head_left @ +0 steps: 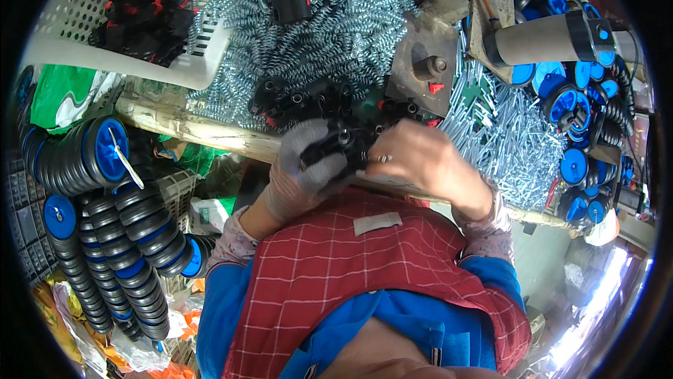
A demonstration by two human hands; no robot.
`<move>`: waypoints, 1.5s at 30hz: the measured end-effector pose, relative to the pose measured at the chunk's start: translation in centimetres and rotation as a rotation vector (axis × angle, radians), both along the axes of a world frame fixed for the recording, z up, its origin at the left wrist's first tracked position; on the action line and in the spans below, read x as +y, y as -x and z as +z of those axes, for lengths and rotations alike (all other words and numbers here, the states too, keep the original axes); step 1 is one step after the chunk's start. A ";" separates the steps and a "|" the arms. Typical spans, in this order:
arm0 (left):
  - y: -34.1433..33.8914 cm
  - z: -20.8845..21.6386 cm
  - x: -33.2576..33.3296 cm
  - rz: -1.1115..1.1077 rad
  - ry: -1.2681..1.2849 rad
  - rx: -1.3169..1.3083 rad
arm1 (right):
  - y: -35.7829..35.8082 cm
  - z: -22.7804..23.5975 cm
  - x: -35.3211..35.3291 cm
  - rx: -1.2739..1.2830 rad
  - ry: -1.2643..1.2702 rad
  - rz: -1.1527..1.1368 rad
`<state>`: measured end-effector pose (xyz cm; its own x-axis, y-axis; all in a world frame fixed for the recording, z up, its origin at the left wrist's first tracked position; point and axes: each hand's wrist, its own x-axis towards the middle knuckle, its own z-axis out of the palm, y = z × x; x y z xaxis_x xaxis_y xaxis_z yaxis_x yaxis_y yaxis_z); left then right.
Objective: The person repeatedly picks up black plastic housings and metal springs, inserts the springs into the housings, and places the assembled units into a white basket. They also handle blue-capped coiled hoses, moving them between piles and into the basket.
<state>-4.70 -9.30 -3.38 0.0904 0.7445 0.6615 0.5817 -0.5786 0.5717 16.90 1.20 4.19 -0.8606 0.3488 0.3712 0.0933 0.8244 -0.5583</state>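
My left hand, in a pale work glove, is wrapped round a black plastic part with a round metal-rimmed hole on top. Close against its right side is my bare right hand, fingers curled together and slightly blurred. A small silvery glint shows at those fingers; whether it is a spring or a ring I cannot tell. Just beyond my hands, several similar black parts, some with red bits, lie along the near edge of a heap of metal coil springs.
A white perforated basket with black parts stands far left. Right of the springs are a metal fixture, a grey cylinder and a pile of metal pins. Black-and-blue wheel stacks hang left; more blue wheels lie right.
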 end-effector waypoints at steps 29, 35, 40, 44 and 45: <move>3.1 0.1 2.9 0.251 0.134 -0.383 | 5.1 -9.1 8.7 -0.268 -0.337 -0.337; 2.1 1.6 5.5 0.293 0.152 -0.222 | 3.8 -8.2 9.2 -0.176 -0.191 -0.403; -0.1 3.0 8.8 0.263 0.168 -0.261 | 0.8 -6.3 9.0 0.000 0.313 -0.523; -0.1 3.7 9.4 0.236 0.144 -0.327 | -0.2 -7.2 8.9 0.080 0.306 -0.529; -0.1 3.6 9.3 0.229 0.142 -0.361 | -0.3 -7.4 8.8 0.072 0.210 -0.516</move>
